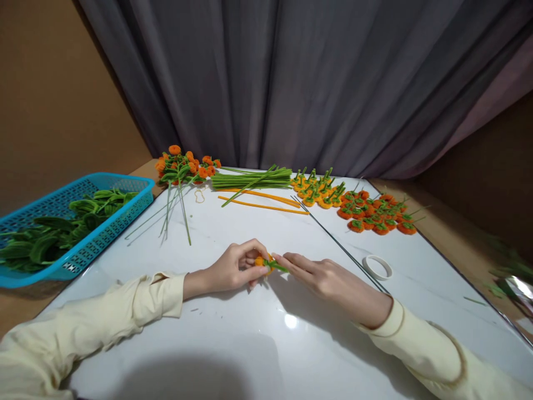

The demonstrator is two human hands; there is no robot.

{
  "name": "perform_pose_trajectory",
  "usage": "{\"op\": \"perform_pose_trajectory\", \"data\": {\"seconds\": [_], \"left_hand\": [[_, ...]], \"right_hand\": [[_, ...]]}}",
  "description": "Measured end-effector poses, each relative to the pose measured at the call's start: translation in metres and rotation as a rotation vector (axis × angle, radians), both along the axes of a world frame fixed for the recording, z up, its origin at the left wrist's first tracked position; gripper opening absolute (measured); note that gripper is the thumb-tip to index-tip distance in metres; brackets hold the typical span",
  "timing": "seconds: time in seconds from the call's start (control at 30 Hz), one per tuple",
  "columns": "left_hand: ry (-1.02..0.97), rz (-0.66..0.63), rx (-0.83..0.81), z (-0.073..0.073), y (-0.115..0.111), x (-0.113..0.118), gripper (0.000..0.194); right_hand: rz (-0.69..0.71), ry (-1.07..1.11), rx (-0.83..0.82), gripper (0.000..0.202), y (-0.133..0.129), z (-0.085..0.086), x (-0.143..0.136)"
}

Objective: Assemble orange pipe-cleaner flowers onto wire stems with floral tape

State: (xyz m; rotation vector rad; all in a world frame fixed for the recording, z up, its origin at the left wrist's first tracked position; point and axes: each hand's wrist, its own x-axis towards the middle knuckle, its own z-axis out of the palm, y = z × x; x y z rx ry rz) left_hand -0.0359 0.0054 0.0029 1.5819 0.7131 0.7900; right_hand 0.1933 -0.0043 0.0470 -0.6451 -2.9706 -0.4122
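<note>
Near the middle of the white table, my left hand [235,268] pinches a small orange-yellow flower [260,261] between thumb and fingers. A short green stem [280,267] points right from the flower. My right hand [314,272] has its fingers pressed together around the stem's side, its fingertips touching the flower's base. The thumb of the right hand is hidden. Beyond the hands lie a bundle of green stems [250,179] and a few orange strips [266,207].
A blue basket [89,239] of green leaves stands at left. Orange flowers [175,150] lie back left, yellow flowers [325,203] and red-orange flowers [381,228] back right. A white tape ring [389,270] lies beside thin dark wires [337,242] on the white table [200,355].
</note>
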Motion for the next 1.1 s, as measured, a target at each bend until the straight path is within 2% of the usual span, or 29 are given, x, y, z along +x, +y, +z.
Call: {"op": "perform_pose_trajectory", "data": {"seconds": [0.1,0.23,0.4,0.57,0.7,0.77,0.83,0.93,1.03,1.1], "left_hand": [[-0.062,-0.010,-0.107,0.002,0.003,0.000,0.027],[-0.064,0.006,-0.158,0.005,0.004,0.001,0.031],[-0.073,-0.008,-0.184,0.002,0.005,0.001,0.031],[-0.084,-0.017,-0.131,-0.002,0.004,-0.001,0.025],[-0.031,-0.004,0.008,-0.003,0.002,-0.003,0.018],[0.012,0.010,0.130,-0.004,0.001,-0.004,0.013],[0.059,0.026,0.274,-0.004,0.000,-0.005,0.010],[0.129,0.065,0.481,-0.004,-0.001,-0.007,0.012],[0.183,0.117,0.629,-0.005,-0.002,-0.008,0.014],[0.185,0.135,0.630,-0.005,-0.002,-0.007,0.014]], "right_hand": [[0.016,-0.046,0.093,0.060,0.000,-0.003,0.000],[0.029,-0.166,0.263,0.050,-0.005,-0.006,-0.005],[0.029,-0.237,0.227,0.043,-0.003,-0.001,-0.011],[0.026,-0.185,-0.031,0.045,0.004,0.008,-0.012],[-0.028,-0.093,-0.257,0.050,0.007,0.013,-0.012],[-0.040,-0.021,-0.471,0.047,0.009,0.016,-0.012],[-0.077,0.056,-0.735,0.036,0.011,0.020,-0.014],[-0.203,0.148,-1.028,0.024,0.012,0.027,-0.020],[-0.300,0.214,-1.104,0.025,0.011,0.028,-0.027],[-0.307,0.208,-1.019,0.025,0.008,0.025,-0.029]]}}
